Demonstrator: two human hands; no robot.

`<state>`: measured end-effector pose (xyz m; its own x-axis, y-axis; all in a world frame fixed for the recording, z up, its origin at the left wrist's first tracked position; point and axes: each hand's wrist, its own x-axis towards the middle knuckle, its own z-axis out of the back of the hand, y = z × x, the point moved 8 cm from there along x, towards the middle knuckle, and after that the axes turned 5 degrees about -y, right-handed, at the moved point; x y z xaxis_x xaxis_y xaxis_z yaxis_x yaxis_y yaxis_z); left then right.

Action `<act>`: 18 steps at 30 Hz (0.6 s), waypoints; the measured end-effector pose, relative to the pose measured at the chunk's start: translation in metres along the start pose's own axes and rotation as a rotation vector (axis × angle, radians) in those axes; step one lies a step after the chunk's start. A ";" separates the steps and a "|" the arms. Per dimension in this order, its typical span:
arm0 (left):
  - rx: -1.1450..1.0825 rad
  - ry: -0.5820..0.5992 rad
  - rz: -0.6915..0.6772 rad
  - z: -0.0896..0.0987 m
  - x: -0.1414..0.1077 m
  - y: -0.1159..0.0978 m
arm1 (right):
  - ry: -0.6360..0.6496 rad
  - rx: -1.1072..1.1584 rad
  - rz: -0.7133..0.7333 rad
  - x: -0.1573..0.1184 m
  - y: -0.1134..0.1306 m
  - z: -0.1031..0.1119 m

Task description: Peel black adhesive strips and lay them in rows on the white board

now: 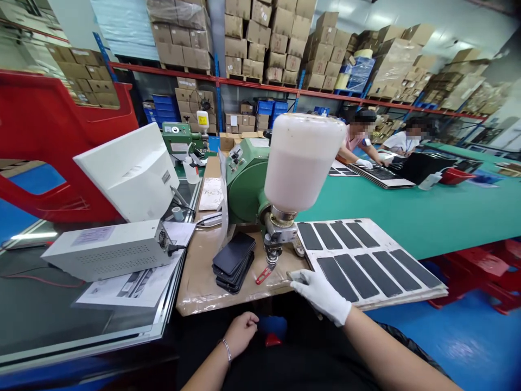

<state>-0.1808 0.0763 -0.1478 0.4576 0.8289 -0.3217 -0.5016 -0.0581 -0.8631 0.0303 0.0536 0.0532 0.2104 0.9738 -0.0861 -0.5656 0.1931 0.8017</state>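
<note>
Bare left hand (240, 334) lies nearest the camera, loosely closed around nothing that shows, a thin bracelet (226, 349) on its wrist and a small blue-and-red object (272, 331) just beside it, too dark to name. White-gloved right hand (319, 296) reaches forward with its fingers (303, 283) together on the near corner of a stack of white boards (366, 248), though whether they grip it cannot be told. Eight black strips (356, 277) lie in two rows on the top board. Just left of the stack, a white reservoir bottle (299, 157) full of milky, pinkish liquid stands on a green benchtop machine (246, 187), its metal valve (280, 231) ending above red-handled snips (264, 275). A stack of black panels (234, 262) sits on a brown-paper-covered bench (199, 288), between the machine and a grey-white power box (109, 250). Behind that box rises the back of a white monitor (130, 174). Further off, a translucent squeeze bottle (190, 171) stands by a second green machine (179, 136). Across a long green table (407, 217), two co-workers (362, 136) handle black sheets, with cardboard cartons (248, 38) and blue bins (163, 108) on red-beamed racks behind them.
</note>
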 end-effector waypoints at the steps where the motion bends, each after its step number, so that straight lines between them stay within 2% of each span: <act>1: -0.006 0.002 0.002 -0.001 0.001 0.000 | 0.037 0.120 0.010 -0.009 0.005 -0.001; 5: -0.031 0.008 0.015 -0.007 0.004 0.001 | 0.167 0.708 0.064 -0.032 0.033 -0.017; 8: -0.055 0.003 0.029 -0.009 0.003 0.005 | 0.267 0.908 0.086 -0.041 0.047 -0.036; 13: -0.102 -0.014 0.032 -0.007 -0.006 0.002 | 0.347 0.902 0.093 -0.043 0.057 -0.053; 16: -0.121 -0.029 0.037 -0.005 -0.011 -0.001 | 0.381 0.752 0.066 -0.040 0.061 -0.053; 18: -0.128 -0.035 0.043 -0.004 -0.012 -0.003 | 0.351 0.598 0.084 -0.036 0.065 -0.046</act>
<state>-0.1820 0.0646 -0.1429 0.4110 0.8427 -0.3478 -0.4217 -0.1624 -0.8921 -0.0503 0.0367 0.0810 -0.1415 0.9833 -0.1145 -0.0114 0.1141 0.9934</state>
